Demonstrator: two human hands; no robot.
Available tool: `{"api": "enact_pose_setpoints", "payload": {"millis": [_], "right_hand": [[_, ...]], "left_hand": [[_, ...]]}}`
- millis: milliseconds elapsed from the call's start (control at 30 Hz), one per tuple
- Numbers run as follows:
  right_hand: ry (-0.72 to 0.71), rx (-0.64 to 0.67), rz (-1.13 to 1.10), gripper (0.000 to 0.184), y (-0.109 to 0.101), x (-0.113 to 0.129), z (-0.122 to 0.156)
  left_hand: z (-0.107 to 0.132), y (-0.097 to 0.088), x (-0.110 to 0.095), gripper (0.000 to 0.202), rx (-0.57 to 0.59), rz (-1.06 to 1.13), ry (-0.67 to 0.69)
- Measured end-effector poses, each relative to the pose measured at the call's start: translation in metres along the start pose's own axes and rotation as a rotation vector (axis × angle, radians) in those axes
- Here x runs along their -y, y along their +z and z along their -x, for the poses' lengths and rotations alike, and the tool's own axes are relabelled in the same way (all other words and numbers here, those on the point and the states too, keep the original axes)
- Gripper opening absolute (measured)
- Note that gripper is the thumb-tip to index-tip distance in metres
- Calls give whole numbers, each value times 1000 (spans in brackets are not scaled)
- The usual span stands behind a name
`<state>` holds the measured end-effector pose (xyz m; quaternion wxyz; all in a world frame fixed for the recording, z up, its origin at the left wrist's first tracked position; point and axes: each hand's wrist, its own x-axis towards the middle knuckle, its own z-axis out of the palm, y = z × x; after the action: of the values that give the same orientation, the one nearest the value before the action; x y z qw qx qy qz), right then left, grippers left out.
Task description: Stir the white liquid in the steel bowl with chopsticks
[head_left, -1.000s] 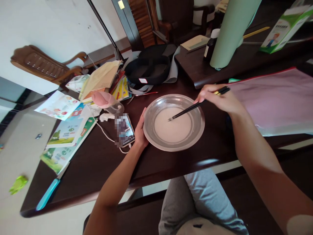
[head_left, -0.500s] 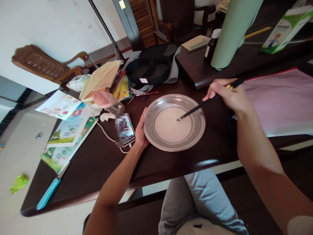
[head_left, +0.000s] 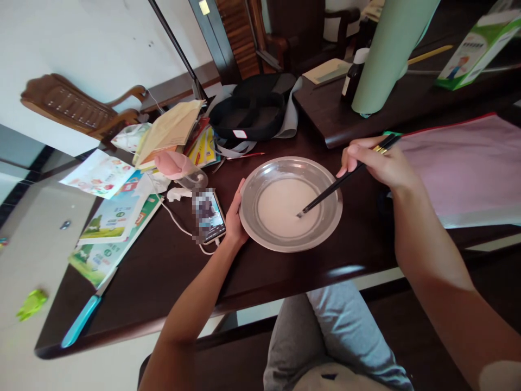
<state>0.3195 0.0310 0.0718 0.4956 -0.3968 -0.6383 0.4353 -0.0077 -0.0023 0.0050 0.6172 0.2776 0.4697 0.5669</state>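
A round metal bowl [head_left: 330, 224] on the dark table holds a milky white liquid [head_left: 280, 203]. My left hand [head_left: 236, 220] grips the bowl's left side, thumb along the rim and the other fingers partly hidden beneath it. Above the bowl's right edge, my right hand [head_left: 372, 157] is closed around a pair of black chopsticks [head_left: 334, 186] with gold bands. They slant down to the left, close together, and their tips dip into the liquid. Just left of my left hand lies a phone [head_left: 209, 216] with a lit screen and a white cable plugged in.
A blue-handled knife [head_left: 83, 320] rests near the table's left corner beside booklets [head_left: 101, 222]. Behind the bowl are a black case [head_left: 246, 119], stacked papers [head_left: 171, 130] and a pink-topped bottle [head_left: 179, 165]. A pink plastic sheet [head_left: 464, 168] and a green cylinder [head_left: 391, 60] are at the right.
The chopstick tips have shifted slightly toward me in the liquid, and my right hand has tilted a little. My left hand and the bowl have stayed in place.
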Motion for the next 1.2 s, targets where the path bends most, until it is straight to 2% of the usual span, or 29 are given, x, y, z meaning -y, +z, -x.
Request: {"api": "enact_pose_setpoints", "payload": {"millis": [67, 133, 233, 333, 400, 533, 600, 667, 733, 800, 900, 933, 1000, 1100, 1200], "right_hand": [[15, 111, 24, 57, 5, 0, 0], [5, 167, 69, 53, 8, 0, -1], [-14, 54, 100, 52, 5, -2, -3], [-26, -64, 29, 58, -2, -2, -2], [-9, -30, -7, 60, -1, 0, -1], [22, 145, 49, 59, 8, 4, -1], [9, 107, 80, 59, 8, 3, -2], [0, -1, 76, 60, 3, 2, -3], [1, -56, 36, 61, -1, 1, -2], [18, -9, 10, 62, -1, 2, -1], [34, 146, 52, 59, 6, 3, 0], [25, 162, 71, 58, 7, 2, -1], [2, 115, 97, 55, 6, 1, -2], [-33, -26, 63, 55, -1, -2, -2], [-15, 6, 13, 59, -2, -1, -1]], "left_hand": [[-1, -1, 1, 59, -5, 5, 4], [-1, -1, 2, 59, -4, 7, 13], [-2, -2, 2, 62, 18, -2, 21], [-1, -2, 2, 64, 23, -8, 19], [-1, -2, 2, 63, 11, -7, 18], [-2, -2, 2, 61, 14, -17, 24], [-2, -3, 3, 62, 23, -24, 28], [-3, -4, 3, 62, 26, -27, 30], [-3, -4, 3, 63, 28, -30, 30], [-3, -4, 3, 64, 27, -30, 27], [-3, -3, 3, 62, 21, -26, 33], [-3, -2, 3, 62, 20, -28, 38], [-3, -3, 3, 62, 26, -35, 44], [-3, -3, 3, 65, 46, -46, 41], [-3, -4, 3, 68, 55, -57, 41]]}}
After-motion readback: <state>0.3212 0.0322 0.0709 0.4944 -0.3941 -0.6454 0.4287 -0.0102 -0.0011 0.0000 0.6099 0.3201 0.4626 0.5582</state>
